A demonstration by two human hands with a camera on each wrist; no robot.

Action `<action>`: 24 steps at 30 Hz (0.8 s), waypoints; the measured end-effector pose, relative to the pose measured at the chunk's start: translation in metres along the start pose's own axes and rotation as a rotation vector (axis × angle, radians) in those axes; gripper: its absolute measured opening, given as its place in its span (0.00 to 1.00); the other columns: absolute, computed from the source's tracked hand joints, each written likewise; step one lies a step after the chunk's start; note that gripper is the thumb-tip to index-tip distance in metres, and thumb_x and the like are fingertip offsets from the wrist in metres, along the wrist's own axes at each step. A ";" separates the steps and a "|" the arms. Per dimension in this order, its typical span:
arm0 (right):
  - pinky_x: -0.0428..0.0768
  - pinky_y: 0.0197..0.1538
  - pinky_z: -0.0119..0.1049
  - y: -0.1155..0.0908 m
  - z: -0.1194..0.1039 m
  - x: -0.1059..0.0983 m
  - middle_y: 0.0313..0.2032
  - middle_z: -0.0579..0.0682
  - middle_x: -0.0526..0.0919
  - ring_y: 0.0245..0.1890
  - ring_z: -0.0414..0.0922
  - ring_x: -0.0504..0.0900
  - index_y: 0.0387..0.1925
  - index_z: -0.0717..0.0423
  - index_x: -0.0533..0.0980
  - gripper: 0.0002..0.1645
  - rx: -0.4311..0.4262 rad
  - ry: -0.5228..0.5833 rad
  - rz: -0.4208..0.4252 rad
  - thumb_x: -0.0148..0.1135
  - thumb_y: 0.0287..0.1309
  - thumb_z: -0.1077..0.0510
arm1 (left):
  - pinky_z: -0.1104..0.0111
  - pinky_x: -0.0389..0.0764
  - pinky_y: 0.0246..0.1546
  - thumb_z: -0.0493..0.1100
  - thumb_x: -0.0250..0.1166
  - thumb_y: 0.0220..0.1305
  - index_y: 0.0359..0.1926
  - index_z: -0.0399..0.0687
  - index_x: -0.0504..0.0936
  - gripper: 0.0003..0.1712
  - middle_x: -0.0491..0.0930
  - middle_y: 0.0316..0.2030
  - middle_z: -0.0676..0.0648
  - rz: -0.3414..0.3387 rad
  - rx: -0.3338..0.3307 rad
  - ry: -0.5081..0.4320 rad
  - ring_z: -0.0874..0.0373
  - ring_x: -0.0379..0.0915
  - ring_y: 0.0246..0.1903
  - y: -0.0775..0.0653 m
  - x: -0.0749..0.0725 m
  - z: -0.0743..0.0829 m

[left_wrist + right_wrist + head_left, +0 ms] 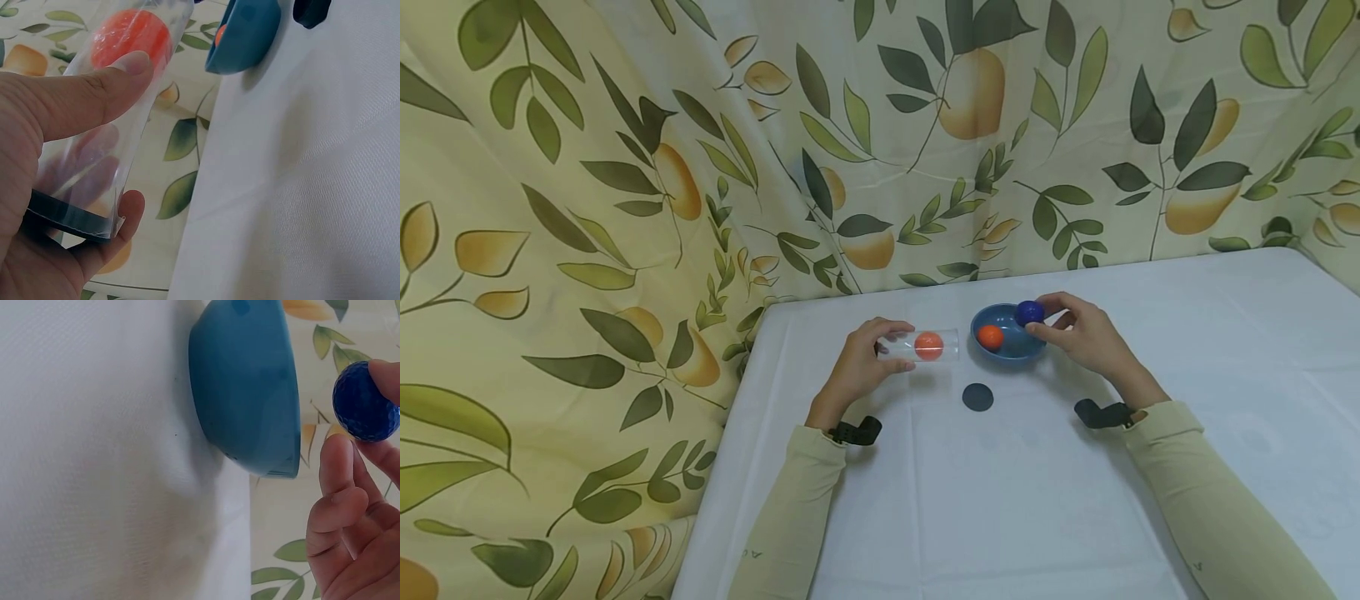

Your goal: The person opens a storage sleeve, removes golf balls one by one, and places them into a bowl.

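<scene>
My left hand (859,360) holds a clear plastic tube (950,345) lying sideways, its mouth pointing right toward the bowl. Inside the tube sits an orange-red ball (928,346); a dark cap (72,217) closes the end by my palm, as the left wrist view shows. My right hand (1092,335) pinches a blue golf ball (1029,312) between thumb and fingers, above the right rim of a blue bowl (1011,357). The ball's dimples show in the right wrist view. An orange ball (990,337) rests in the bowl's left side.
A flat dark disc (977,397) lies on the white-covered table (985,508), in front of the bowl. A leaf-and-fruit patterned curtain (865,167) hangs behind the table and along its left side. Each wrist wears a black strap-on device (859,431).
</scene>
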State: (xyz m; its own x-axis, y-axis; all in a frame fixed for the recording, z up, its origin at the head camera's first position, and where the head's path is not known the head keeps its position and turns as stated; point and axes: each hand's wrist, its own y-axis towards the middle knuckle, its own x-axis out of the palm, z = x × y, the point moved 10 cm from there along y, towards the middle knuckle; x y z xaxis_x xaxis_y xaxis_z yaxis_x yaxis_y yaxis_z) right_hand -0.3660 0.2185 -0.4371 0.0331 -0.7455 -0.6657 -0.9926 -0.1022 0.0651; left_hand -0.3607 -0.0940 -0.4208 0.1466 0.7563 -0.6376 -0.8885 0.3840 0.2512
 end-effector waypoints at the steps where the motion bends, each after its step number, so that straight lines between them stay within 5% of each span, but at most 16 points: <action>1: 0.75 0.38 0.35 0.000 0.000 0.000 0.57 0.62 0.77 0.48 0.53 0.74 0.68 0.56 0.70 0.39 -0.003 -0.002 -0.003 0.66 0.66 0.38 | 0.54 0.82 0.50 0.40 0.81 0.52 0.59 0.56 0.83 0.31 0.83 0.53 0.51 0.001 0.001 0.000 0.50 0.75 0.52 0.000 0.000 0.000; 24: 0.73 0.38 0.37 0.002 0.012 0.010 0.54 0.62 0.76 0.47 0.54 0.75 0.66 0.57 0.70 0.38 0.001 -0.023 -0.035 0.66 0.65 0.39 | 0.56 0.82 0.49 0.40 0.81 0.52 0.59 0.55 0.83 0.31 0.83 0.54 0.48 -0.002 0.017 -0.002 0.46 0.76 0.53 0.000 0.001 -0.001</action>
State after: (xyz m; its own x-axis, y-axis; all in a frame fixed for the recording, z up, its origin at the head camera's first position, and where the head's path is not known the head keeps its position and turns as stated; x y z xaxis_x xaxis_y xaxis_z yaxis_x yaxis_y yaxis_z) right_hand -0.3687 0.2188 -0.4527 0.0646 -0.7259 -0.6848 -0.9911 -0.1266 0.0407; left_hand -0.3610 -0.0937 -0.4220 0.1495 0.7566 -0.6365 -0.8807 0.3946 0.2622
